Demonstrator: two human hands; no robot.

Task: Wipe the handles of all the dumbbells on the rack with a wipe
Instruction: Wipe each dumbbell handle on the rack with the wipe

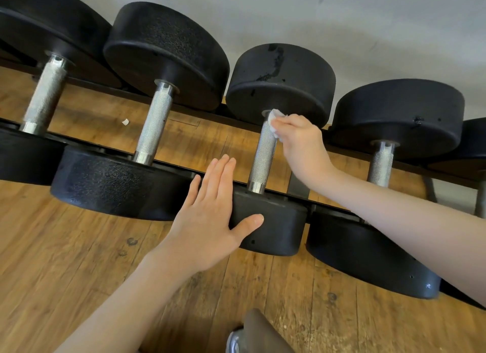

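Note:
Several black dumbbells with knurled steel handles lie side by side on a low black rack [299,187]. My right hand [302,142] pinches a small white wipe [276,116] against the top of the third dumbbell's handle [263,158], just below its far head. My left hand [210,210] lies flat with straight fingers on the near head [273,226] of that same dumbbell, thumb spread across its front face. Other handles show to the left [153,126] [44,95] and to the right [381,163].
A wooden plank floor [79,260] runs under and in front of the rack. A small white scrap [125,121] lies on the floor behind the rail. A white wall [342,16] stands behind. My knee and shoe [252,334] show at the bottom edge.

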